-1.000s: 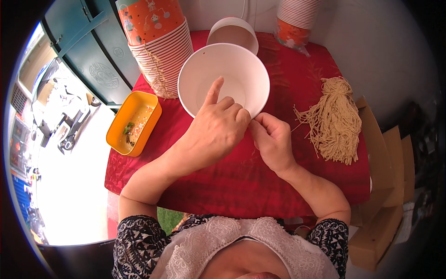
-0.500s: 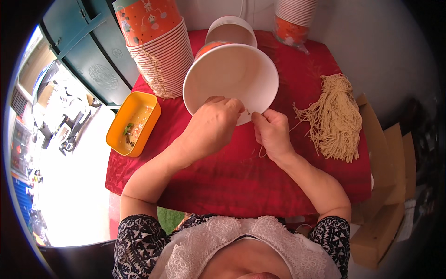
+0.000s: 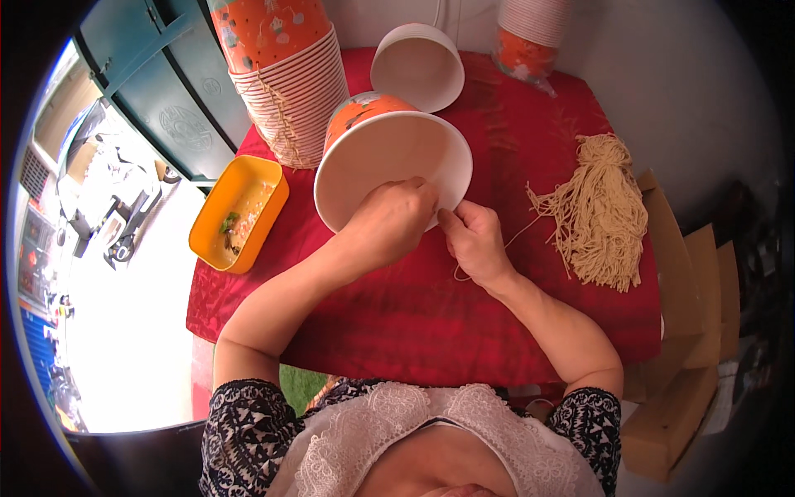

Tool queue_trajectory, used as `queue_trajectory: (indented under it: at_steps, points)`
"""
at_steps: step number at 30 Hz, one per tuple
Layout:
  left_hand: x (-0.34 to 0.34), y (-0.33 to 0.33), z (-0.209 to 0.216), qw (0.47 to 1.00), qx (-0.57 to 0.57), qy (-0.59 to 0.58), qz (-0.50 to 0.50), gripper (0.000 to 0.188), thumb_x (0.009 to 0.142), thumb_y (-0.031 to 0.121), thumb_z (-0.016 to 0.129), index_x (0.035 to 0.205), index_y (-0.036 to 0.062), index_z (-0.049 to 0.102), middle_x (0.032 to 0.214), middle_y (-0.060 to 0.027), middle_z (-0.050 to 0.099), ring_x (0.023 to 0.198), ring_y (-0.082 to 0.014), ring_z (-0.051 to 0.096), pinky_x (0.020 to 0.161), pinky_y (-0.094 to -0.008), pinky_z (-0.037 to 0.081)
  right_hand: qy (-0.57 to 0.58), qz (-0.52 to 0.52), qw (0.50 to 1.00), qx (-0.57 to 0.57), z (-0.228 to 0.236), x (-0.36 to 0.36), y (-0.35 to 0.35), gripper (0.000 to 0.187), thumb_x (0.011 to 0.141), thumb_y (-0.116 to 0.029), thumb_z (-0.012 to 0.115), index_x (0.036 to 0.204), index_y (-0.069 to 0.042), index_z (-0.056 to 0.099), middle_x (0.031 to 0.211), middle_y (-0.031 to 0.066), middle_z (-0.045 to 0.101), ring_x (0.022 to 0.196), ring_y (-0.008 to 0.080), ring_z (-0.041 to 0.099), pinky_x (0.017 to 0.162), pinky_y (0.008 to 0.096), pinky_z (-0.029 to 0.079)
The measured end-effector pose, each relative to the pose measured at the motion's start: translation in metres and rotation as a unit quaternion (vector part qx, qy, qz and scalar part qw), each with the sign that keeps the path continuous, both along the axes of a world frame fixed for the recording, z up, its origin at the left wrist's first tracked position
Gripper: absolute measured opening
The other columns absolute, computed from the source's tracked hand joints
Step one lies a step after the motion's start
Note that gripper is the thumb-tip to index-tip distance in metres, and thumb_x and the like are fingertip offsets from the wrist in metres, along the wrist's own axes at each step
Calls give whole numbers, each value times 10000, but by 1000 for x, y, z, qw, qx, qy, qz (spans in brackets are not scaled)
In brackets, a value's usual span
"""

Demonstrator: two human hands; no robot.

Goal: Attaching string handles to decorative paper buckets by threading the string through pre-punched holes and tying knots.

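A large orange patterned paper bucket point(image 3: 389, 153) lies tilted on the table, its white mouth toward me. My left hand point(image 3: 396, 214) reaches into the mouth by the lower right rim, its fingers closed; whatever they hold is hidden. Just outside that rim, my right hand point(image 3: 476, 240) pinches a thin beige cord point(image 3: 520, 234). A loop of the cord hangs below this hand, and a strand runs right toward a bundle of beige cords point(image 3: 603, 211). Behind stands a second white bucket point(image 3: 418, 68), tipped so its inside shows.
On the left rises a tall stack of orange buckets point(image 3: 290, 99) with cords hanging down it. A yellow tub point(image 3: 240, 214) with small scraps sits in front. Another wrapped bucket stack point(image 3: 530, 41) is at the back right. Red cloth covers the table point(image 3: 414, 331); cardboard point(image 3: 675, 398) lies beyond its right edge.
The front bucket has shifted left and nearer to me, uncovering more of the bucket behind. My right hand has moved slightly left with the rim; my left hand stays inside the mouth.
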State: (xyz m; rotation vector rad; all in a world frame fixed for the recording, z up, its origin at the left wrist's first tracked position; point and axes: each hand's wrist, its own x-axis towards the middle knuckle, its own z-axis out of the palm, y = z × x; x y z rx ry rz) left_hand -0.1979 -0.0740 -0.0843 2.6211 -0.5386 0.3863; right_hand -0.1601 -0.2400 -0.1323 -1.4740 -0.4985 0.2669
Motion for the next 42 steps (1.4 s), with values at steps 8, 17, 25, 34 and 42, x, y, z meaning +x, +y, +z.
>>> queue_trajectory:
  at_steps: [8,17,25,34,42]
  points:
    - [1,-4,-6,996,42,57,46,122,834,96,622,806,-23,623,778,-209,637,732,-381,639,662,-452,499,-52,9,994,-101,2,10,-3,243,904,-113,567,733,58,594,537,37,510,538,57,438,467,308,362]
    - [5,-4,-7,990,-60,110,70,154,821,91,541,819,-33,633,742,-178,636,696,-288,633,647,-394,501,-124,-65,958,-251,1,19,-8,248,891,-172,596,815,59,646,677,252,609,607,356,637,574,446,469]
    - [12,-4,-34,884,-405,228,56,126,818,111,557,798,-4,607,669,-44,562,588,-126,514,517,-275,408,-148,-62,926,-342,2,24,-6,263,889,-189,591,836,57,669,774,272,640,773,435,650,679,498,511]
    - [15,-4,-38,802,-510,308,34,134,898,113,566,832,-3,583,658,-38,542,520,-89,468,442,-227,349,-140,-57,932,-328,1,21,-6,284,887,-205,591,808,57,671,771,265,646,771,432,651,699,500,519]
    - [12,-4,-39,848,-443,289,12,90,872,40,601,896,-47,593,771,-62,592,614,-124,576,527,-248,514,-140,28,940,-310,22,19,-17,254,872,-159,583,734,50,623,670,248,602,631,384,641,593,453,495]
